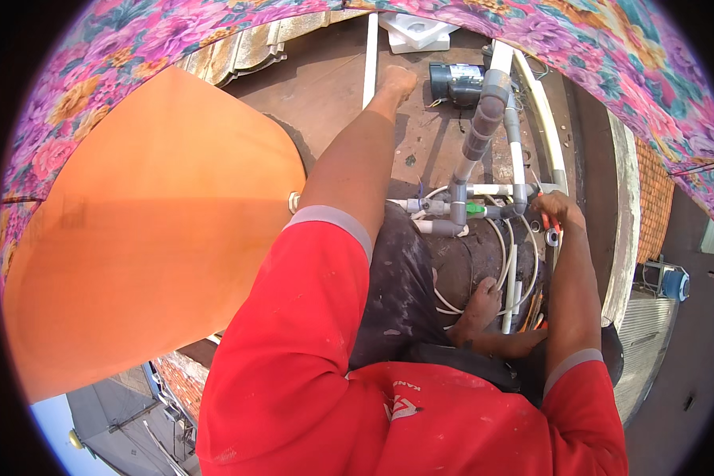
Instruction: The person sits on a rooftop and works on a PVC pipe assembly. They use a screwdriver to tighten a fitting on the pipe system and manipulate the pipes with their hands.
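Note:
My left arm reaches far forward, and my left hand [397, 82] is closed beside a long white pipe [370, 59]. Whether anything is inside its curled fingers is hidden. My right hand [561, 209] is closed around a red-handled hand tool [545, 216] at the right of the pipework; the tool's exact kind is unclear. Next to that hand, grey fittings join white pipes [492, 190], with a green-handled valve [474, 209] among them. A thick grey and white pipe [477, 131] rises from this assembly. Pale thin hoses [534, 266] curve below it.
A large orange tank [159, 230] fills the left side. A dark motor pump [457, 83] lies beyond the pipes, near white foam packing [417, 33]. My bare foot [479, 308] rests beside the hoses. Floral fabric [531, 24] hangs overhead; a tiled roof [655, 198] lies beyond the right-hand ledge.

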Available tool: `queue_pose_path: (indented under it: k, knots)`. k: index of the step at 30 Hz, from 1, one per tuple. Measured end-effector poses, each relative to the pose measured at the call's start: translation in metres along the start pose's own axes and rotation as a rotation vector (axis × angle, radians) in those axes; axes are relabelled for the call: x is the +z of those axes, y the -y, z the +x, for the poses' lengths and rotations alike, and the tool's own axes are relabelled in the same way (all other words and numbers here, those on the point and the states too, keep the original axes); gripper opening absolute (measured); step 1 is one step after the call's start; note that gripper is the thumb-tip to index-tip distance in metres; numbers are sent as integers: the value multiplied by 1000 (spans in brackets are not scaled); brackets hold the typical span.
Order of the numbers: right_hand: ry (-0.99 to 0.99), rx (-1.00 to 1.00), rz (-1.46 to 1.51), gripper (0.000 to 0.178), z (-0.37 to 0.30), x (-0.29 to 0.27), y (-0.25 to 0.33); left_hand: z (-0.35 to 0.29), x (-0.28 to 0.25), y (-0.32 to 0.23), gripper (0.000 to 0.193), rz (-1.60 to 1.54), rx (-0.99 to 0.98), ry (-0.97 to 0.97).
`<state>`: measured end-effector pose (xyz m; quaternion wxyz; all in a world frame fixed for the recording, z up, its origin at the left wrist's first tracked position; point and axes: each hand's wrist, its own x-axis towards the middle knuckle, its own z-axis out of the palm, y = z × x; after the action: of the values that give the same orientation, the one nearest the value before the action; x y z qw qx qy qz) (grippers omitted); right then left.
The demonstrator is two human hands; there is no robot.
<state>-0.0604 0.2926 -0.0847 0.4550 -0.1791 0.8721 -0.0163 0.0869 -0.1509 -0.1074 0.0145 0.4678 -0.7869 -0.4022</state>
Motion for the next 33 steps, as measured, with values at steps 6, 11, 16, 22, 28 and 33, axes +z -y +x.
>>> queue_pose_path:
  k: [6,11,16,22,28,33]
  knots:
    - [173,144,-61,43,9,-7,-17,-11,82,-19,22,563,480,55]
    - [142,90,-147,40,5,-2,-11,-1,82,-9,23,430,272,92]
    - [66,29,-122,34,-3,-1,-6,14,73,16,14,125,163,308]
    - [-211,-243,-158,26,32,-81,9,3,82,-19,17,67,231,221]
    - [128,-573,873,17,67,-21,154,10,62,11,21,354,311,-287]
    - [202,-341,1349,17,110,48,244,11,41,30,23,287,317,-44]
